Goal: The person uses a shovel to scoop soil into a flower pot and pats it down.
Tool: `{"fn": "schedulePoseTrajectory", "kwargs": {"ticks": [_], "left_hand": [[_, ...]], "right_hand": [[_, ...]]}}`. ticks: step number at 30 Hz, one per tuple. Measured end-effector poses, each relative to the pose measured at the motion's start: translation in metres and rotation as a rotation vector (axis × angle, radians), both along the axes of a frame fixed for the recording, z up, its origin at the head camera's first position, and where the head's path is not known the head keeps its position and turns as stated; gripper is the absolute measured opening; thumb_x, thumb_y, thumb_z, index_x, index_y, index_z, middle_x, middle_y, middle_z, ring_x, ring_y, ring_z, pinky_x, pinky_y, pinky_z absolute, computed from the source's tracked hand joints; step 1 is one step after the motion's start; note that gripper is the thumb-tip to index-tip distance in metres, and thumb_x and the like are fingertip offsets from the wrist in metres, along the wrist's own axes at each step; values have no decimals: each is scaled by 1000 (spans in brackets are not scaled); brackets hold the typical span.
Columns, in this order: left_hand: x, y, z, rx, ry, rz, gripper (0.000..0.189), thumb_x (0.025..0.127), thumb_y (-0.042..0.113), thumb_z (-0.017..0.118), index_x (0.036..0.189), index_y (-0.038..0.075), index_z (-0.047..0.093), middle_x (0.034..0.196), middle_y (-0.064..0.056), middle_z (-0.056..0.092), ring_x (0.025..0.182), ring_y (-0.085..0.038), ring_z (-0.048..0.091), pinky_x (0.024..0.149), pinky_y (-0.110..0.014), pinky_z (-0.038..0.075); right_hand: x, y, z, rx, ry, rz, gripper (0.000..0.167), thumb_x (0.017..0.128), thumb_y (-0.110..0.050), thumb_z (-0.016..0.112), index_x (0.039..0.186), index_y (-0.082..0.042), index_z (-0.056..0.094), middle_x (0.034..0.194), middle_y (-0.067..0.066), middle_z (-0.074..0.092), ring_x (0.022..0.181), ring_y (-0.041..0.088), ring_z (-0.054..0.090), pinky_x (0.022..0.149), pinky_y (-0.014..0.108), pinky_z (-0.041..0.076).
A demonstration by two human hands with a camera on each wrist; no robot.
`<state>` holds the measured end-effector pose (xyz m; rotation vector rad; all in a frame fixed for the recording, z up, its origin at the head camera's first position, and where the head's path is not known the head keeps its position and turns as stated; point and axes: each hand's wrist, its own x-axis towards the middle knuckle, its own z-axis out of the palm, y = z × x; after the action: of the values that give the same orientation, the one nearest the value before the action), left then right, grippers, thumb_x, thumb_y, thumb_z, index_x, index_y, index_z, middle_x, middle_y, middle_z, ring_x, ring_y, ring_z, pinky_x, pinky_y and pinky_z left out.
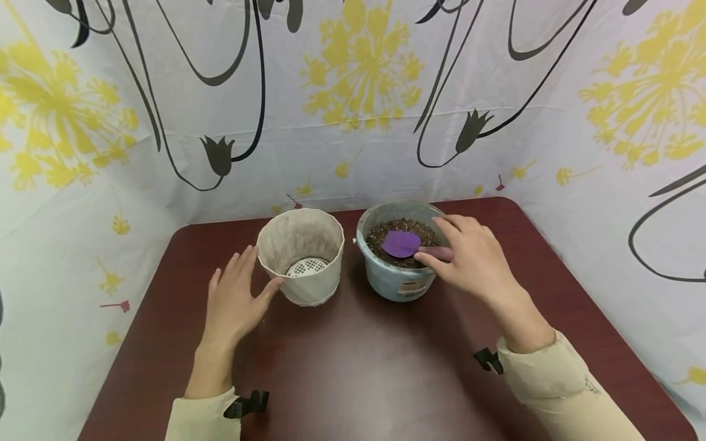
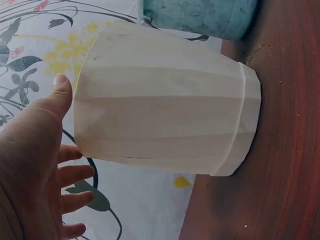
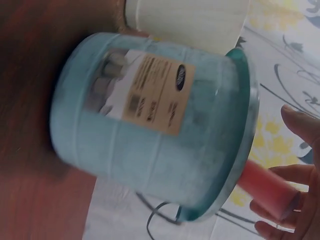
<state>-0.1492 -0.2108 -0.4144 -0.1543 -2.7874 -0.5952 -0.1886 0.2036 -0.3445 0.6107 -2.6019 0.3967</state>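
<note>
A white faceted flowerpot (image 1: 304,286) with a perforated base stands on the table. At its left rim is my left hand (image 1: 234,300), fingers spread, thumb tip close to the rim. To the right of the pot stands a blue-green bucket (image 1: 394,283) of dark soil (image 1: 405,225). A small trowel with a purple blade (image 1: 401,244) lies on the soil, its reddish handle (image 3: 267,190) sticking out over the bucket rim. My right hand (image 1: 475,257) is around the handle's end, thumb held apart and fingers loosely bent behind it, without a closed grip.
The dark red table (image 1: 353,367) meets a white cloth with yellow and grey flower prints (image 1: 364,67) at its back and sides. A printed label (image 3: 157,95) is on the bucket's side. Small soil crumbs (image 2: 260,48) lie on the table near the bucket.
</note>
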Motion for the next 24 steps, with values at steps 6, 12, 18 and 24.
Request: {"fn": "schedulePoseTrajectory", "kwargs": {"ticks": [6, 12, 18, 24], "left_hand": [[-3, 2, -2, 44, 55, -21, 76, 95, 57, 61, 149, 6, 48, 157, -19, 41, 143, -40, 39, 115, -64, 23], [-7, 4, -10, 101, 190, -41, 66, 81, 49, 81, 126, 2, 66, 147, -21, 53, 128, -39, 56, 112, -62, 32], [-9, 4, -16, 127, 299, -44, 61, 73, 44, 89, 114, 2, 71, 139, -22, 59, 119, -38, 63, 107, -60, 38], [-8, -2, -16, 138, 344, -32, 57, 71, 42, 91, 108, 4, 72, 136, -23, 61, 118, -38, 64, 103, -61, 41]], "right_hand": [[-2, 11, -4, 34, -19, -53, 52, 83, -47, 79, 105, -1, 72, 94, 12, 62, 84, 35, 61, 69, 54, 51], [-6, 17, -2, 75, -167, -124, 37, 88, -43, 76, 92, -7, 71, 75, 7, 67, 69, 34, 65, 55, 54, 51], [-7, 20, -2, 80, -222, -116, 29, 91, -39, 73, 80, -13, 67, 63, 3, 61, 67, 36, 66, 52, 54, 48], [-6, 25, 1, 72, -181, -107, 32, 92, -39, 74, 70, -18, 65, 56, -3, 56, 66, 33, 65, 50, 51, 47]]}}
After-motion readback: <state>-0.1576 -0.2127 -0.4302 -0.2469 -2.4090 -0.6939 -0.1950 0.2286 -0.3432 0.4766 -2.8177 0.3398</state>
